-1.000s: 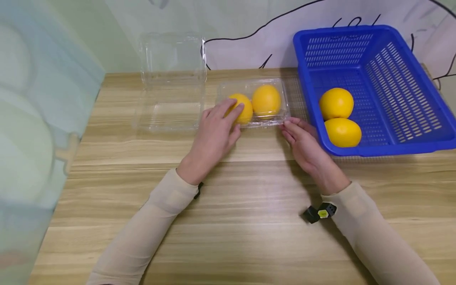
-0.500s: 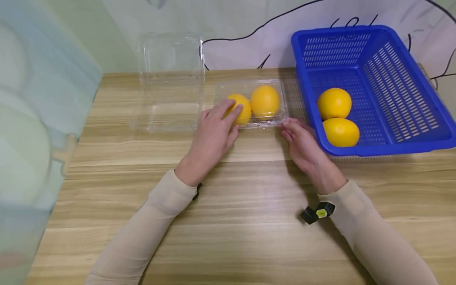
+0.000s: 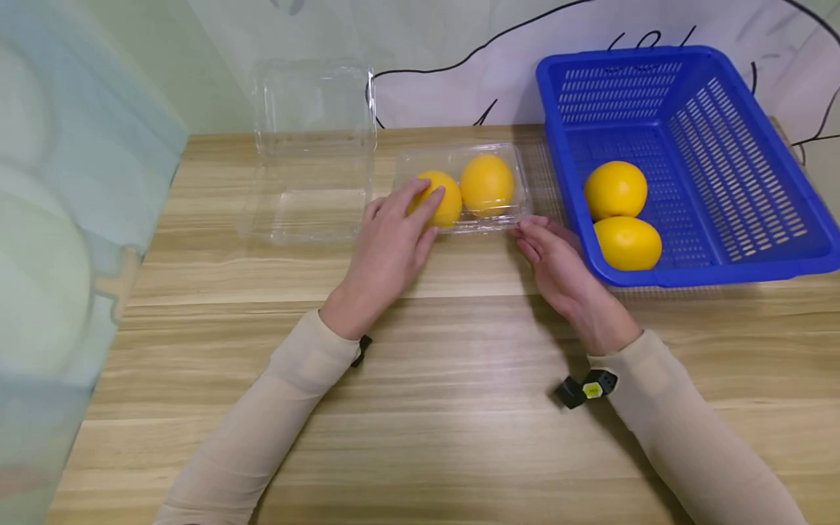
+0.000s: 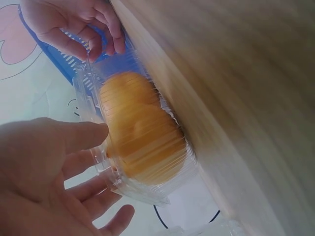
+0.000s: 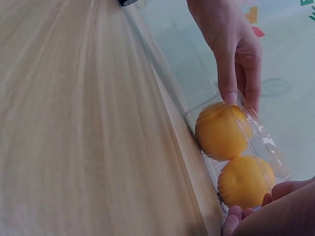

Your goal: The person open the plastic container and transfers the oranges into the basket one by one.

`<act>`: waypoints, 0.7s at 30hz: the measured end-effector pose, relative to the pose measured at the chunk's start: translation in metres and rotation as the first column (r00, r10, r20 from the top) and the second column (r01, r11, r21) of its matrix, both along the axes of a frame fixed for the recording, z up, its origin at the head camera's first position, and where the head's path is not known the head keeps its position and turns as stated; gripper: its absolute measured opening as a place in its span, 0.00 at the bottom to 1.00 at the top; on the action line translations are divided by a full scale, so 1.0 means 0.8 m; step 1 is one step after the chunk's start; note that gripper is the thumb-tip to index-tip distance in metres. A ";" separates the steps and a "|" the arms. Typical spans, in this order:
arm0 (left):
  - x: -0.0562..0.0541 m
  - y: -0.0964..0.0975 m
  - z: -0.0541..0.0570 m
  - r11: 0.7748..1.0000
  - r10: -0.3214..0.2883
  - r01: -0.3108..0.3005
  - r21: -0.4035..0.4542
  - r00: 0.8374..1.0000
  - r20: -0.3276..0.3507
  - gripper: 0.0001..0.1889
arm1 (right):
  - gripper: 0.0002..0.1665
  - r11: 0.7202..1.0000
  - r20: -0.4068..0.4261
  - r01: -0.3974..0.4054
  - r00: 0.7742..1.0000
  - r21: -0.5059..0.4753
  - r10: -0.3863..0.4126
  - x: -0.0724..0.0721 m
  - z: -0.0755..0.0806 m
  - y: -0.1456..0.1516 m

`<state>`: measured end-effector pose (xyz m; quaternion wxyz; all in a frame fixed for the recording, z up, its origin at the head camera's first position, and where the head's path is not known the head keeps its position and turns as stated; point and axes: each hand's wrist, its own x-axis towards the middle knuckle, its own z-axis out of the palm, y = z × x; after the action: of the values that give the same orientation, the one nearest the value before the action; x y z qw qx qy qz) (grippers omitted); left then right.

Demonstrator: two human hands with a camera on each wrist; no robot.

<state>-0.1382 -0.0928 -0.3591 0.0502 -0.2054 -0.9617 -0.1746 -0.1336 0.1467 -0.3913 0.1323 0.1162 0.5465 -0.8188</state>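
A clear plastic clamshell box [image 3: 472,222] lies near the back of the table, its lid down over two oranges [image 3: 487,185]. My left hand [image 3: 394,237] holds the box's left part, fingers spread over the lid and thumb at the front rim. In the left wrist view the left thumb [image 4: 88,136] lies along that rim. At the front right corner my right hand [image 3: 561,273] pinches the box's edge between thumb and fingers. The right wrist view shows both oranges [image 5: 224,132] through the ribbed side, with fingertips at each end of the box.
A second clear clamshell box [image 3: 315,215] stands open to the left, its lid upright against the wall. The blue basket [image 3: 728,277] on the right holds two more oranges [image 3: 615,191], close beside my right hand. The wooden table [image 3: 446,408] meets a printed wall behind.
Both hands stay at the box almost unmoved. The view has shifted slightly; the oranges and the basket keep their places.
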 end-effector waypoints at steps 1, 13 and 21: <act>-0.001 0.000 0.000 1.000 0.001 -0.001 0.007 1.000 0.002 0.28 | 0.11 1.000 -0.001 -0.003 1.000 0.004 0.003 0.000 0.000 0.000; -0.002 -0.002 0.003 0.979 0.102 -0.074 0.190 0.985 -0.138 0.41 | 0.11 1.000 -0.033 -0.001 0.999 0.014 0.001 -0.001 -0.002 0.000; 0.000 -0.006 0.010 0.955 0.176 -0.118 0.273 0.963 -0.202 0.47 | 0.13 1.000 -0.029 -0.004 1.000 0.026 0.004 -0.001 -0.002 0.000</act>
<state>-0.1381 -0.0979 -0.3511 0.1976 -0.1429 -0.9315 -0.2699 -0.1347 0.1469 -0.3930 0.1244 0.1049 0.5590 -0.8131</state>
